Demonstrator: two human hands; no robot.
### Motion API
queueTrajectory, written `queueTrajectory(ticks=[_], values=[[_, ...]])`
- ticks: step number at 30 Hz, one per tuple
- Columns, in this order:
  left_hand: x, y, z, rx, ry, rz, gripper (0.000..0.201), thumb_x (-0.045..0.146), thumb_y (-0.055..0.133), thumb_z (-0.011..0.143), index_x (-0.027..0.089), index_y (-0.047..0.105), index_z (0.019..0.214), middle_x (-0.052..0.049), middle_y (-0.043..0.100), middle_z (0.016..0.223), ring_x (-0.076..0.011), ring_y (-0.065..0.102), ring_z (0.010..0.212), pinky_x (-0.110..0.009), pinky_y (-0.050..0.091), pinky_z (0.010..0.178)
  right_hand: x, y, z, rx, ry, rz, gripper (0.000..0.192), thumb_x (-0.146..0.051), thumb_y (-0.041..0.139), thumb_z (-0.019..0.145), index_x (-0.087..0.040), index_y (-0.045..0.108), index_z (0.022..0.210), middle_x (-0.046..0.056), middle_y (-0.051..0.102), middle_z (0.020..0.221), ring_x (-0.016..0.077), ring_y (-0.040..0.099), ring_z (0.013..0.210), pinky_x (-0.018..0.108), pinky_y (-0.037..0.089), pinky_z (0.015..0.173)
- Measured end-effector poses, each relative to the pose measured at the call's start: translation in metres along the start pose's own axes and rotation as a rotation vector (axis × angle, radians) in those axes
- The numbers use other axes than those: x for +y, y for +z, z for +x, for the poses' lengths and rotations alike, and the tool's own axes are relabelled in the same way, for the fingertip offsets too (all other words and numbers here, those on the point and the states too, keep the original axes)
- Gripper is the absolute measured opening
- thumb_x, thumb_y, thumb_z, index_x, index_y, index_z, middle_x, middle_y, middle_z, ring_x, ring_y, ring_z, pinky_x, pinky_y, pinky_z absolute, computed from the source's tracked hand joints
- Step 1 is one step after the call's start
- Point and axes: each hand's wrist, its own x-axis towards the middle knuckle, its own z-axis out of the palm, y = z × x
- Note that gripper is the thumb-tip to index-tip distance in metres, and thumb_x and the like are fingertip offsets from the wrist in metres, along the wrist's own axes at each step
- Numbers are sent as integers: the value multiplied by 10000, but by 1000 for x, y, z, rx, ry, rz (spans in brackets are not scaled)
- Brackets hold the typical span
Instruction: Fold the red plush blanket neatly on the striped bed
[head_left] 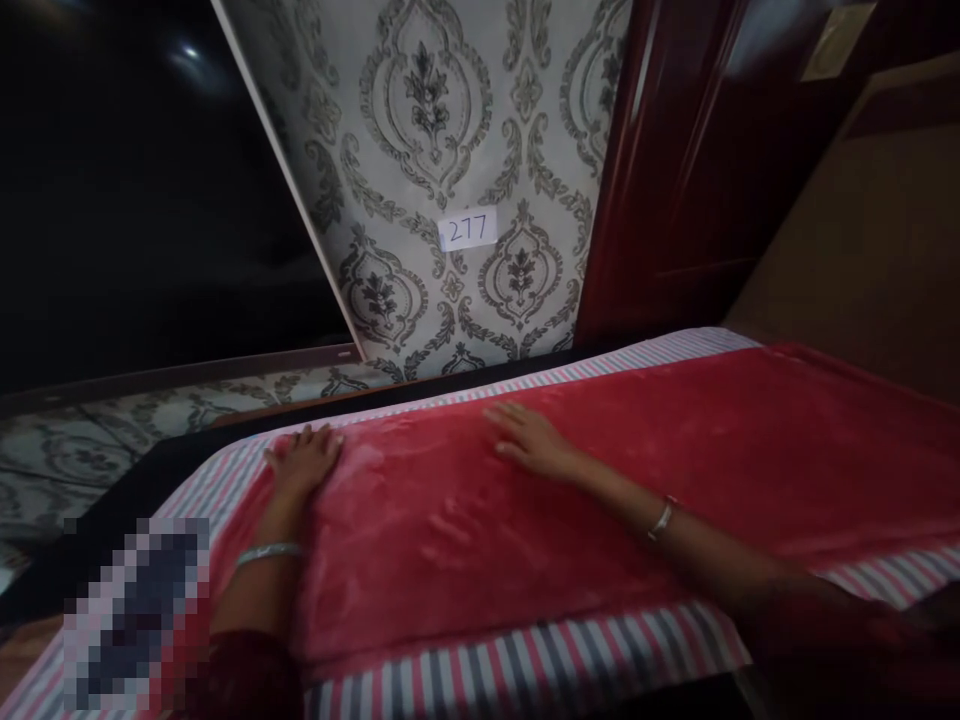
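A red plush blanket (465, 540) lies spread out flat over a striped cloth (525, 660) in pink, grey and white. My left hand (304, 460) rests palm down on the blanket's far left corner, fingers apart. Farther right, near the blanket's back edge, my right hand (532, 440) lies flat on the red pile, somewhat blurred, with its fingers stretched out. Neither hand grips anything. Faint hand-shaped marks show in the pile between my arms.
Behind the cloth stands a patterned wall with a paper label (468, 229) reading 277. A large black screen (150, 200) rises at the left. A dark red door (675, 180) and a brown panel (862, 230) border the right. A pixelated patch covers the lower left.
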Motion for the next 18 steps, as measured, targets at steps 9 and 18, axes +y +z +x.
queueTrajectory(ticks=[9,18], values=[[-13,17,-3,-31,-89,-61,688,581,219,949,257,295,1552,-112,188,1652,-346,95,1518,-722,215,1090,72,23,0,-9,346,-237,642,-600,320,990,-286,314,1550,109,213,1638,376,154,1498,634,152,1156],[-26,-13,-23,-38,-213,-107,556,416,411,950,142,489,1427,-230,457,1490,-413,407,1381,-628,344,1065,76,23,-1,-41,362,-238,615,-579,339,981,-320,332,1539,77,237,1632,342,190,1497,619,174,1164]])
